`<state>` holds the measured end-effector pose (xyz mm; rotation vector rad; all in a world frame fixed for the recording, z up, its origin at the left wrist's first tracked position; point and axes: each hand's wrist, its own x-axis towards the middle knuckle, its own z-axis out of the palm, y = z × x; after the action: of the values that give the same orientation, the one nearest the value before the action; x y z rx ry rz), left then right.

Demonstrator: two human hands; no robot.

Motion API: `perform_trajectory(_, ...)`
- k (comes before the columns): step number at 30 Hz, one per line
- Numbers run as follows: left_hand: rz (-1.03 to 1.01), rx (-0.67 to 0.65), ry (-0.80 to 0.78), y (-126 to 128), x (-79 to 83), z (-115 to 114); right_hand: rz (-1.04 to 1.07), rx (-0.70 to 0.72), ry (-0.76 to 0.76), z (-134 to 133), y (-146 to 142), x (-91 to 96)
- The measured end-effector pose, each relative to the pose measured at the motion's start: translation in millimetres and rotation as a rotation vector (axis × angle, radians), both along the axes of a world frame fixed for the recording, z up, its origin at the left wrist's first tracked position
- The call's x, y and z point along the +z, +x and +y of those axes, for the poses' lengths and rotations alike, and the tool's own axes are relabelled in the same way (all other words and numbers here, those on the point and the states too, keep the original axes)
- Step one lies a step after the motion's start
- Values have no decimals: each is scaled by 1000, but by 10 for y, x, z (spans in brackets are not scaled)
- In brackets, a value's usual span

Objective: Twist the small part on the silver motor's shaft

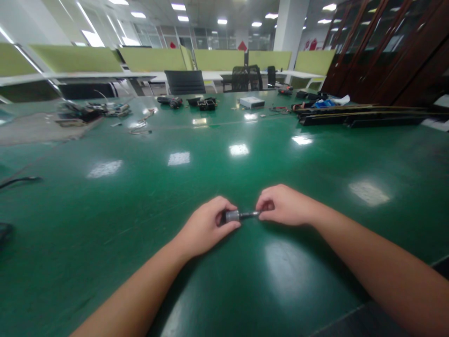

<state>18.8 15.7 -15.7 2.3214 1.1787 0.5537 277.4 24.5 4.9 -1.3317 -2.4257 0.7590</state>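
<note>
My left hand (206, 224) is closed round the thick end of a small screwdriver-like tool (232, 216), thumb on the near side and fingers on the far side. The tool has a grey and black cylindrical body and a thin dark shaft with a shiny tip, and lies level, pointing right. My right hand (280, 205) pinches the shaft's tip between thumb and fingertips. Both hands are low over the green tabletop (196, 182). Fine detail of the tool is blurred, and its left end is hidden in my left palm.
Tangled cables and electronic parts (94, 112) lie at the far left. Black devices (206, 104) and a silver box (251, 102) stand at the back. Long black bars (358, 117) are stacked at the back right. A black cable (21, 180) reaches in from the left edge.
</note>
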Motion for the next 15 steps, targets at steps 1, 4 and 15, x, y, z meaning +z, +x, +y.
perform_trajectory(1,-1,1,2,5,-1,3,11,9,22,-5,-27,-17)
perform_trajectory(4,-8,-5,3,23,-7,10,84,45,105,-30,-156,-99)
perform_trajectory(15,-32,20,0,63,-15,9,175,38,150,-66,-264,-224)
